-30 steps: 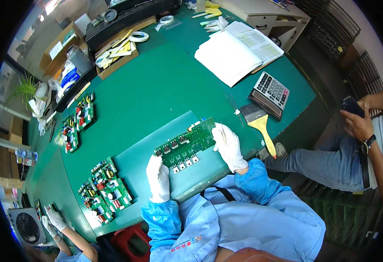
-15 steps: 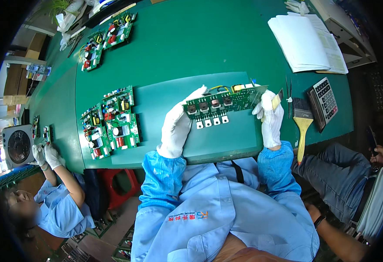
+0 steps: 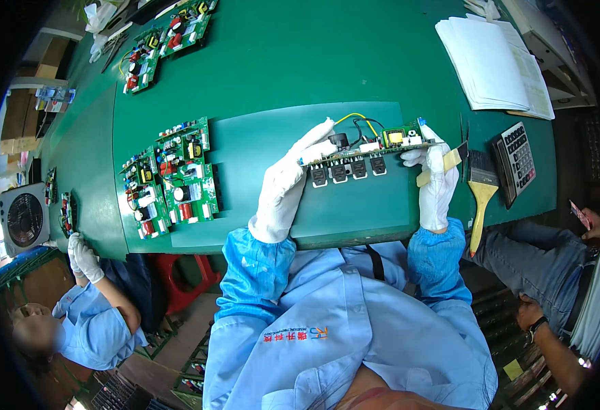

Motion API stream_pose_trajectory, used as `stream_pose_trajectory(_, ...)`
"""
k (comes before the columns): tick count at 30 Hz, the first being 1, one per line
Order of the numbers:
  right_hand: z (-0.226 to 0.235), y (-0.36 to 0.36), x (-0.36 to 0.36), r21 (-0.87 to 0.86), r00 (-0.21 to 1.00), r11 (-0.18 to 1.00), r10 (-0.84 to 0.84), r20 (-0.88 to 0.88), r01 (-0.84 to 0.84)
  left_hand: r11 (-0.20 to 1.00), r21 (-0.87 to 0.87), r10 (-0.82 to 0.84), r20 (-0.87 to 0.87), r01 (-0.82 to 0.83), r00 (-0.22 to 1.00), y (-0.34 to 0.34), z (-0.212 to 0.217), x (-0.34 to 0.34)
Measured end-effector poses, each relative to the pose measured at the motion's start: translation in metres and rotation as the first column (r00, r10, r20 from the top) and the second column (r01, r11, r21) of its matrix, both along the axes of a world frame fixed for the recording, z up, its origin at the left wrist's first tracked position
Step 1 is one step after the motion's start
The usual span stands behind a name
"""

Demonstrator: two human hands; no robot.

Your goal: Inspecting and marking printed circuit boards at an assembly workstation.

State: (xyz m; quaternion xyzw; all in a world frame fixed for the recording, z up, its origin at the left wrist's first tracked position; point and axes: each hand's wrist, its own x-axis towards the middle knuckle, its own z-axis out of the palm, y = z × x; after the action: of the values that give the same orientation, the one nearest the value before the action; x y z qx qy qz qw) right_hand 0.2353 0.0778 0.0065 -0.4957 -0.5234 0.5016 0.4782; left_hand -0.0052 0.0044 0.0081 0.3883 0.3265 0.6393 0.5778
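Gripped by its two ends, a green circuit board (image 3: 374,149) is held above the table, tilted nearly edge-on. Black flat components with metal tabs hang from its near side; a yellow transformer and looped yellow and black wires stick up behind. My left hand (image 3: 283,188), in a white glove, is closed on the left end. My right hand (image 3: 439,191), also gloved, pinches the right end. Through its fingers runs a small pale-handled tool (image 3: 453,159) with a dark tip, apparently a brush. Blue sleeve covers reach both wrists.
Several populated boards (image 3: 189,184) lie at left, others (image 3: 187,27) at the far left. At right are a yellow-handled paintbrush (image 3: 481,198), a calculator (image 3: 516,160) and papers (image 3: 484,65). A gloved co-worker (image 3: 102,328) sits left near a fan (image 3: 24,217); another person (image 3: 553,273) is at right.
The board has been tipped from showing its underside to nearly edge-on, so the tall parts and wires on top show more. Both hands keep hold. The left co-worker's hands have drawn back.
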Motion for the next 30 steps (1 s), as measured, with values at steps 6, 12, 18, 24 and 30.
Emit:
stream_pose_trajectory(6,-0.0018,0.0011,0.0019,-0.004,1.0,1.0,0.016,0.025,-0.016,1.0,0.001,-0.008,0.016,0.008,1.0,-0.0002,0.0012,-0.0011)
stream_pose_trajectory(12,-0.0005,0.0006,-0.002,0.015,1.0,1.0,-0.006,-0.016,0.006,1.0,-0.004,-0.017,0.03,0.017,0.999,-0.0012,-0.0002,-0.0014)
stream_pose_trajectory(18,-0.0066,0.002,0.0,0.019,0.999,1.0,-0.004,-0.032,0.005,1.0,0.0,-0.005,-0.026,0.005,1.0,-0.0004,-0.0003,-0.0024)
stream_pose_trajectory(24,-0.0031,0.0019,-0.0026,0.057,1.0,0.998,0.002,-0.018,-0.001,1.0,-0.004,0.005,0.008,-0.005,1.0,0.0001,0.0016,-0.0032)
stream_pose_trajectory(30,-0.0057,0.0018,-0.0003,0.061,1.0,0.998,0.009,-0.015,-0.009,1.0,-0.031,0.006,0.045,-0.005,0.999,-0.0009,0.0022,-0.0034)
